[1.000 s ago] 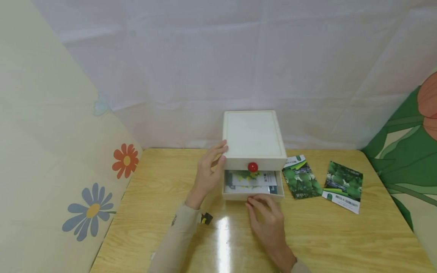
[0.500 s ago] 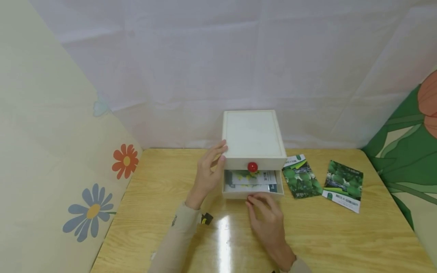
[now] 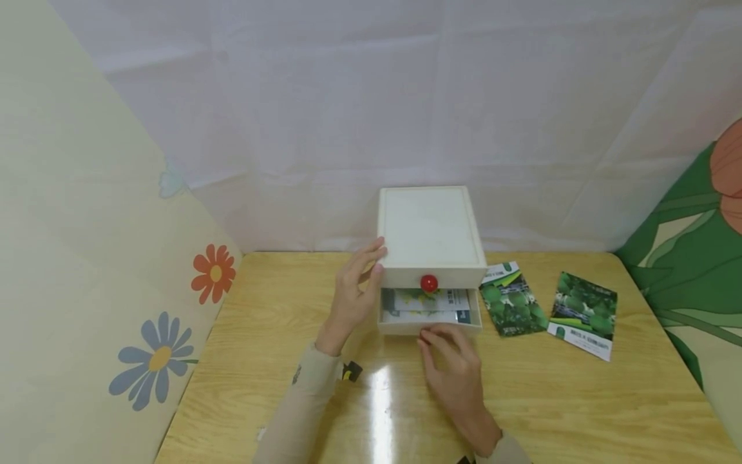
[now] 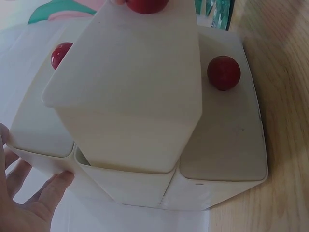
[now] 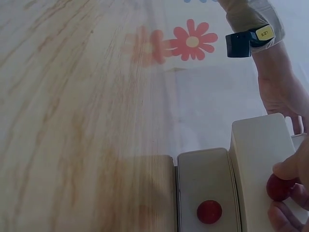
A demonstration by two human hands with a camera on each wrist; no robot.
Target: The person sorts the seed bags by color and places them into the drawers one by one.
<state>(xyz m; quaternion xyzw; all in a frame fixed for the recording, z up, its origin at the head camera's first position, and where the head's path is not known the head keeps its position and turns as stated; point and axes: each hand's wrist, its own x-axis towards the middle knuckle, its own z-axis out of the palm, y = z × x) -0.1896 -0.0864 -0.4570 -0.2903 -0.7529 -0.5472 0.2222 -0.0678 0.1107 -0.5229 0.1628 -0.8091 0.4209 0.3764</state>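
A small white drawer chest (image 3: pixel 429 225) with red round knobs stands against the back cloth. Its middle drawer (image 4: pixel 130 72) is pulled partway out, and printed packets (image 3: pixel 429 309) with yellow flowers lie inside. My right hand (image 3: pixel 455 374) pinches that drawer's red knob (image 5: pixel 280 187) between thumb and fingers. My left hand (image 3: pixel 353 293) rests against the chest's left side, fingertips at the top edge and thumb near the front corner. Above and below, the top drawer (image 3: pixel 400 278) and the bottom drawer (image 4: pixel 224 125) are closed.
Two green printed packets, a nearer-in packet (image 3: pixel 513 303) and a farther-right packet (image 3: pixel 582 316), lie on the wooden table (image 3: pixel 278 296) to the right of the chest. Flower-painted panels (image 3: pixel 156 357) flank the table, and a white cloth (image 3: pixel 324 129) hangs behind.
The middle drawer has slid slightly inward, and my right hand has moved a little forward with its knob. My left hand stays in place on the chest.
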